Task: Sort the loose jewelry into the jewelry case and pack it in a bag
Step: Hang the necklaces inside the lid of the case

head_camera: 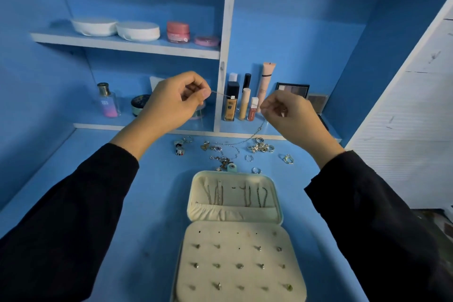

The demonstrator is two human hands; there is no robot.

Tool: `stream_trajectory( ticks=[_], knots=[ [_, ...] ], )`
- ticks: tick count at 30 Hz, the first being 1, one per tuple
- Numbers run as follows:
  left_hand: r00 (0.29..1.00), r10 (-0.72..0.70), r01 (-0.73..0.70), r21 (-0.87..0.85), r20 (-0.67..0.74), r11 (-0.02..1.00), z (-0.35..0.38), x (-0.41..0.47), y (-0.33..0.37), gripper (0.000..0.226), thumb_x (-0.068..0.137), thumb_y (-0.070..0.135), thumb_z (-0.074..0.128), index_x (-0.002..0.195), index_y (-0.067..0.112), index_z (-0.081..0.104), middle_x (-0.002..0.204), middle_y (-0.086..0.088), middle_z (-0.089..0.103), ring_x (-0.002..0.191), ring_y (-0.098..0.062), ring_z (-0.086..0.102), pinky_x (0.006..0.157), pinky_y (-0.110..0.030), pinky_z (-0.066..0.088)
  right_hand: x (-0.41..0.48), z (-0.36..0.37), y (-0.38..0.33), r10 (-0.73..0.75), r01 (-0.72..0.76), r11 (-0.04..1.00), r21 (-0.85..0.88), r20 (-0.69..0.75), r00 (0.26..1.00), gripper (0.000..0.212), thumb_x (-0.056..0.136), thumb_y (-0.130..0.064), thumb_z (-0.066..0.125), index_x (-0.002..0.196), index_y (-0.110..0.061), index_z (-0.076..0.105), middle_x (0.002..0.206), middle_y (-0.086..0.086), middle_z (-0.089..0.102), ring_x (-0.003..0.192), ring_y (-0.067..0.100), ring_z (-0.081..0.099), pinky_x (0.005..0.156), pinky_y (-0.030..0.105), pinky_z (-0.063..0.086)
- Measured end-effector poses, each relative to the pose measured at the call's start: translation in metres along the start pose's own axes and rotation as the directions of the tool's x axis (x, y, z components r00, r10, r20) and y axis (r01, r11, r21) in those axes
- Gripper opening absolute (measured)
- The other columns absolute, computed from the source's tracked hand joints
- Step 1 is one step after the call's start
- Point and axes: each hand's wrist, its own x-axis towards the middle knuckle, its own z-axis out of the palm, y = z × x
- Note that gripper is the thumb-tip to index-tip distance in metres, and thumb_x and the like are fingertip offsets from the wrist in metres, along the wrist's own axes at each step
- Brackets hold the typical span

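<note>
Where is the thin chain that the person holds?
In the head view the thin chain is mid-frame, pinched between the left hand and the right hand, in front of the makeup bottles; its tail hangs to the loose jewelry.

Both hands are raised above and beyond the jewelry case [245, 236], fingers curled; the left hand [171, 103] pinches a thin chain [259, 129]; the right hand [286, 115] pinches it further along; dark sleeves cover the forearms.

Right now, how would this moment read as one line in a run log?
left hand: pinches chain | right hand: pinches chain | chain: held up, tail trailing to desk | jewelry case: open, partly filled
</note>
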Motion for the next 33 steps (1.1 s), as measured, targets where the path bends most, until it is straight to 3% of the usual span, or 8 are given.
stream_trajectory(
  ticks=[2,5,11,14,18,23,28,33],
  knots=[
    [1.0,0.001,-0.001,0.01,0.009,1.0,-0.001,-0.003,0.004,0.021,0.094,0.015,0.062,0.082,0.032,0.061,0.075,0.012,0.063,0.066,0.003,0.062,0.066,-0.009,0.046,-0.004,0.0,0.003,-0.004,0.005,0.993,-0.122,0.009,1.0,0.007,0.088,-0.004,0.06,0.086,-0.008,0.065,0.076,-0.005,0.063,0.067,0.002,0.052,0.064,0.01,0.039],
    [1.0,0.006,-0.007,0.024,0.006,1.0,-0.005,-0.008,0.01,0.021,0.094,0.015,0.063,0.082,0.032,0.061,0.076,0.012,0.064,0.068,0.001,0.063,0.068,-0.011,0.047,-0.01,-0.002,0.007,0.027,-0.026,0.991,-0.129,0.002,1.0,0.006,0.089,-0.008,0.062,0.084,-0.012,0.063,0.077,-0.004,0.062,0.068,0.004,0.052,0.062,0.005,0.038],
    [1.0,0.019,-0.019,0.047,-0.018,0.999,-0.012,-0.024,0.019,0.019,0.094,0.015,0.063,0.084,0.031,0.062,0.081,0.012,0.065,0.074,-0.004,0.062,0.07,-0.013,0.046,-0.025,-0.017,-0.006,0.174,-0.134,0.92,0.368,-0.078,0.982,0.005,0.092,-0.016,0.065,0.087,-0.014,0.065,0.072,-0.006,0.06,0.064,0.005,0.05,0.062,0.015,0.043],
    [0.999,0.027,-0.026,0.044,-0.021,0.999,-0.014,-0.034,0.022,0.02,0.094,0.015,0.062,0.084,0.032,0.061,0.083,0.011,0.066,0.078,-0.007,0.063,0.073,-0.015,0.046,-0.03,-0.022,-0.014,0.177,-0.125,0.848,0.515,-0.053,0.983,0.008,0.094,-0.014,0.062,0.087,-0.016,0.064,0.071,-0.012,0.064,0.068,0.007,0.054,0.066,0.022,0.042],
    [0.999,0.047,-0.047,0.006,-0.021,0.999,-0.014,-0.05,0.029,0.015,0.094,0.011,0.062,0.087,0.025,0.062,0.084,0.012,0.065,0.078,-0.002,0.061,0.076,-0.012,0.045,-0.036,-0.025,-0.023,0.118,-0.061,0.746,0.663,-0.041,0.992,0.013,0.094,-0.009,0.058,0.085,-0.017,0.063,0.077,-0.005,0.065,0.072,0.013,0.054,0.067,0.027,0.039],
    [0.997,0.073,-0.073,-0.051,0.009,0.996,-0.016,-0.07,0.037,0.02,0.094,0.01,0.062,0.088,0.029,0.061,0.082,0.018,0.066,0.08,-0.004,0.062,0.08,-0.015,0.048,-0.05,-0.024,-0.039,0.046,-0.03,0.74,0.672,-0.007,0.999,0.01,0.093,-0.01,0.06,0.086,-0.016,0.064,0.079,-0.001,0.065,0.074,0.013,0.056,0.066,0.024,0.041],
    [0.995,0.071,-0.063,-0.12,0.068,0.991,-0.015,-0.092,0.048,0.015,0.094,0.006,0.061,0.089,0.019,0.062,0.086,0.003,0.065,0.079,-0.007,0.06,0.079,-0.014,0.047,-0.067,-0.019,-0.052,-0.027,-0.029,0.735,0.678,0.071,0.997,0.008,0.092,-0.004,0.06,0.088,-0.011,0.064,0.079,0.001,0.065,0.071,0.01,0.056,0.064,0.023,0.042],
    [0.989,0.029,-0.006,-0.157,0.142,0.988,-0.014,-0.113,0.045,0.014,0.093,0.011,0.062,0.089,0.024,0.063,0.083,0.01,0.065,0.079,-0.009,0.062,0.08,-0.015,0.047,-0.08,-0.008,-0.057,-0.061,-0.064,0.753,0.655,0.166,0.984,0.005,0.086,-0.011,0.066,0.089,-0.008,0.064,0.076,-0.002,0.067,0.069,0.009,0.056,0.063,0.021,0.043]
  ],
)
